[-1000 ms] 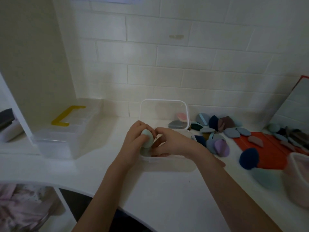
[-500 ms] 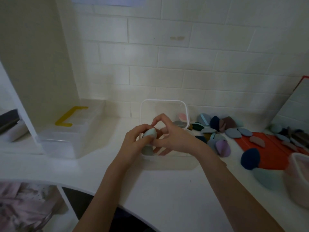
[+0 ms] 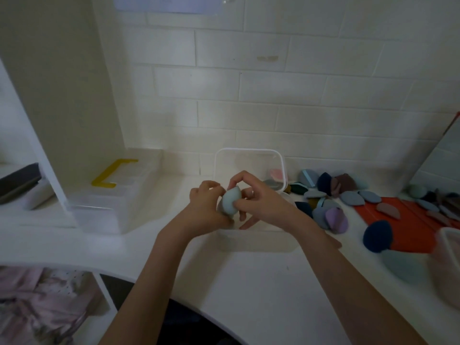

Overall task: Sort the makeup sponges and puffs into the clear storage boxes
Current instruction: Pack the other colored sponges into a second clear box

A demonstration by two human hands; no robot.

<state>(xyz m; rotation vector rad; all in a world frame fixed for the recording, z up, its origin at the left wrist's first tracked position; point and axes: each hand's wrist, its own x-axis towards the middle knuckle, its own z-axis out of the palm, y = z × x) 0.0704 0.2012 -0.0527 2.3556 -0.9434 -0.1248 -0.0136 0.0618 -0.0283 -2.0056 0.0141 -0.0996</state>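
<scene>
A pale green egg-shaped makeup sponge (image 3: 230,200) is held upright between both hands above a clear storage box (image 3: 249,155) on the white counter. My left hand (image 3: 205,207) cups the sponge from the left and below. My right hand (image 3: 258,199) pinches its right side with thumb and fingers. Inside the box, at the back right, lie a pink puff (image 3: 276,174) and a grey one. To the right, a pile of blue, navy, purple and brown puffs (image 3: 331,202) is spread over the counter.
A second clear box with a yellow handle (image 3: 112,175) stands at the left against a white upright panel. An orange mat (image 3: 398,220) with more puffs lies at the right, a navy puff (image 3: 377,235) on its near edge. Another container (image 3: 448,260) sits at the far right edge.
Both hands have lifted the green sponge a little higher above the box, and my right hand's fingers now close on its side.
</scene>
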